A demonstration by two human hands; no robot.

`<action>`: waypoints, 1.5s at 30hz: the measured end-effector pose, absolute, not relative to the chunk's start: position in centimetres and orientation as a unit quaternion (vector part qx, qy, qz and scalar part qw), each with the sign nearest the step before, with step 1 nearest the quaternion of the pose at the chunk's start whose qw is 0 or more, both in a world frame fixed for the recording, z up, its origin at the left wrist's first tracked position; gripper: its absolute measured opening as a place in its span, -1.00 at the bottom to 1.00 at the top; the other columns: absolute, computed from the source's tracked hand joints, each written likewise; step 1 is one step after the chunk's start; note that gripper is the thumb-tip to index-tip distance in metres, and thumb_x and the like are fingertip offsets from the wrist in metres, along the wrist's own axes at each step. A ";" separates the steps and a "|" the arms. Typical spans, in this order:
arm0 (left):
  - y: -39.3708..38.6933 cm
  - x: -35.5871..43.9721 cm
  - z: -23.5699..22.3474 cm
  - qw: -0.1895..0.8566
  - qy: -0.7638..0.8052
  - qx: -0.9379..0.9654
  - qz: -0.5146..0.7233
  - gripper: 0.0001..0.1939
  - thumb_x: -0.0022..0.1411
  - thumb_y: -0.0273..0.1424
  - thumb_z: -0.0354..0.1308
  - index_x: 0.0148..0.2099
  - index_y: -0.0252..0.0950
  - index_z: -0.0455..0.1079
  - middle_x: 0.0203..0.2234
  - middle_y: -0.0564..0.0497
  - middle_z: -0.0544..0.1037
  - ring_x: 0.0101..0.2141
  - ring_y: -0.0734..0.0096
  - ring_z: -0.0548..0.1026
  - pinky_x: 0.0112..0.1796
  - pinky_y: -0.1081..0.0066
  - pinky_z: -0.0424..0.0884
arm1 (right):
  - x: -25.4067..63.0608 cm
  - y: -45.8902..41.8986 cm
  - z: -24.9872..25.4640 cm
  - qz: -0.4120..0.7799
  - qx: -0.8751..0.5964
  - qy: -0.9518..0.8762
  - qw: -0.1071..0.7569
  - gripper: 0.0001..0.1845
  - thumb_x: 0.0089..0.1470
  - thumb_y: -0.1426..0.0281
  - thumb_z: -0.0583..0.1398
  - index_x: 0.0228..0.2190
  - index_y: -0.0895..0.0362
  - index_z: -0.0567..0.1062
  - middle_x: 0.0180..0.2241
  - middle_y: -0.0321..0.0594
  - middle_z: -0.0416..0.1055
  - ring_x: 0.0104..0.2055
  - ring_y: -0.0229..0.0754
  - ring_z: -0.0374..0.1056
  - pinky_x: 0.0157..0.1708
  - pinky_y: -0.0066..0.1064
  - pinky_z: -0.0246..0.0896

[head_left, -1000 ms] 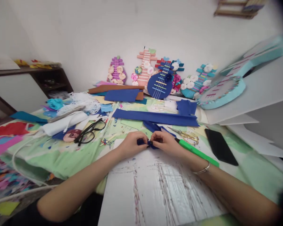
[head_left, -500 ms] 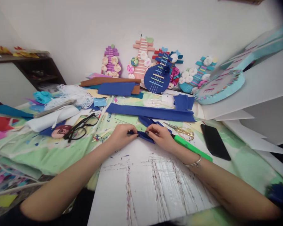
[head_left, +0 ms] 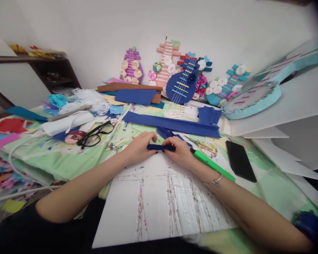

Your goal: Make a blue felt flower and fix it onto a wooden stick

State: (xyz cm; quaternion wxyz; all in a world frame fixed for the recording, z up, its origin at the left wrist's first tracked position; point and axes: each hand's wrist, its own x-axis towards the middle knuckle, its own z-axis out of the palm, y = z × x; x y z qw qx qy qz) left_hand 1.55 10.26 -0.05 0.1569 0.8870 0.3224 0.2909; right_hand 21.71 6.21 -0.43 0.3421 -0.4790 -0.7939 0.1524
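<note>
In the head view, the folded blue strip (head_left: 161,146) sits between the two hands, just above the far edge of the board in the picture; whether it touches the board, I cannot tell. It lies at 3 o'clock from the left hand (head_left: 141,145) and at 9 o'clock from the right hand (head_left: 179,151), its long axis running close to 9–3. Neither hand is clearly nearer, since each has an end. The left thumb and bent forefinger pinch the left end, with the forefinger arched; the right thumb and curled fingers pinch the right end and cover part of it.

The strip looks like soft, matte paper or felt, layered into a narrow, dark bar. Toward 6 o'clock, the smooth white board (head_left: 124,211) carries rough, dark streaks and glossy ridges. At 12 to 1 o'clock lies a long, flat blue band (head_left: 172,124) with straight edges, and nearer, a crumpled blue scrap (head_left: 163,133). Toward 3 o'clock are scissors (head_left: 208,148) with rounded, gold-coloured handles, and at 4 o'clock a slim, bright green tool (head_left: 214,164), just beside the right wrist. A flat black phone (head_left: 240,160) lies farther out, also between 3 and 4. At 9 to 10 o'clock rest black-rimmed glasses (head_left: 91,139).
</note>
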 end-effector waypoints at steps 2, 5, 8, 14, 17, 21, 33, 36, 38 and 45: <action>10.3 1.5 -0.1 0.141 0.308 0.894 0.292 -0.88 0.06 -0.44 0.16 -0.29 -0.27 0.31 -0.32 0.00 0.35 -0.29 0.34 0.37 -0.28 0.36 0.31 | 21.8 6.3 -0.5 0.155 -0.483 -0.795 0.332 -0.78 -0.13 0.56 0.19 -0.37 0.10 0.47 -0.42 -0.29 0.44 -0.34 -0.22 0.27 -0.32 -0.39 0.09; 10.4 1.4 -0.1 0.140 0.308 0.896 0.287 -0.93 0.08 -0.41 0.16 -0.33 -0.27 0.36 -0.31 0.00 0.31 -0.32 0.37 0.36 -0.30 0.37 0.30 | 22.2 6.7 -0.8 0.165 -0.508 -0.780 0.324 -0.76 -0.14 0.52 0.23 -0.32 0.10 0.51 -0.41 -0.28 0.47 -0.37 -0.23 0.25 -0.35 -0.40 0.07; 10.5 1.3 0.1 0.148 0.320 0.896 0.268 -0.92 0.08 -0.42 0.16 -0.32 -0.28 0.37 -0.35 0.01 0.32 -0.40 0.42 0.34 -0.35 0.40 0.27 | 22.6 7.0 -1.0 0.187 -0.528 -0.761 0.327 -0.70 -0.17 0.49 0.27 -0.28 0.11 0.53 -0.35 -0.27 0.51 -0.41 -0.26 0.24 -0.39 -0.42 0.06; 10.4 1.5 0.8 0.190 0.409 0.866 0.216 -0.77 0.01 -0.43 0.19 -0.26 -0.27 0.24 -0.58 0.13 0.29 -0.52 0.40 0.29 -0.45 0.43 0.16 | 22.9 7.2 -1.1 0.193 -0.542 -0.752 0.321 -0.73 -0.18 0.44 0.33 -0.31 0.11 0.56 -0.47 -0.33 0.47 -0.51 -0.34 0.21 -0.46 -0.47 0.03; 10.2 1.5 1.1 0.196 0.434 0.857 0.196 -0.79 0.03 -0.42 0.17 -0.34 -0.25 0.15 -0.61 0.14 0.28 -0.53 0.39 0.28 -0.47 0.43 0.10 | 22.7 7.1 -1.2 0.195 -0.545 -0.746 0.329 -0.74 -0.17 0.48 0.32 -0.32 0.12 0.55 -0.51 -0.34 0.44 -0.53 -0.34 0.20 -0.48 -0.48 0.04; 10.2 1.3 1.2 0.158 0.411 0.878 0.188 -0.82 0.05 -0.42 0.14 -0.40 -0.25 0.14 -0.55 0.08 0.33 -0.49 0.38 0.30 -0.44 0.42 0.11 | 22.6 7.0 -1.3 0.190 -0.545 -0.746 0.333 -0.74 -0.17 0.54 0.30 -0.33 0.11 0.55 -0.55 -0.35 0.40 -0.52 -0.32 0.19 -0.48 -0.48 0.04; 10.9 1.2 0.7 0.153 0.374 0.898 0.174 -0.90 0.09 -0.57 0.05 -0.41 -0.29 0.29 -0.45 0.01 0.46 -0.35 0.33 0.38 -0.28 0.39 0.25 | 22.7 7.1 -1.4 0.219 -0.537 -0.743 0.334 -0.73 -0.16 0.53 0.25 -0.31 0.12 0.49 -0.43 -0.32 0.46 -0.54 -0.35 0.17 -0.49 -0.49 0.05; 10.9 1.2 0.8 0.157 0.377 0.895 0.181 -0.90 0.10 -0.57 0.06 -0.38 -0.29 0.33 -0.42 0.00 0.49 -0.28 0.30 0.40 -0.24 0.37 0.28 | 22.6 7.1 -1.5 0.223 -0.536 -0.743 0.334 -0.75 -0.16 0.52 0.24 -0.32 0.12 0.47 -0.46 -0.33 0.43 -0.54 -0.35 0.19 -0.50 -0.49 0.04; 10.9 1.2 0.9 0.156 0.375 0.892 0.196 -0.91 0.10 -0.56 0.08 -0.38 -0.29 0.36 -0.39 -0.01 0.51 -0.21 0.27 0.40 -0.18 0.36 0.28 | 22.6 7.1 -1.5 0.222 -0.535 -0.743 0.337 -0.76 -0.15 0.53 0.24 -0.33 0.11 0.47 -0.52 -0.37 0.39 -0.55 -0.35 0.18 -0.50 -0.49 0.04; 10.6 1.3 0.9 0.203 0.388 0.874 0.211 -0.90 0.08 -0.55 0.07 -0.39 -0.27 0.37 -0.43 0.06 0.55 -0.39 0.41 0.45 -0.30 0.42 0.27 | 22.6 6.9 -1.3 0.192 -0.537 -0.748 0.338 -0.79 -0.17 0.55 0.23 -0.38 0.12 0.46 -0.62 -0.43 0.25 -0.57 -0.36 0.13 -0.50 -0.50 -0.01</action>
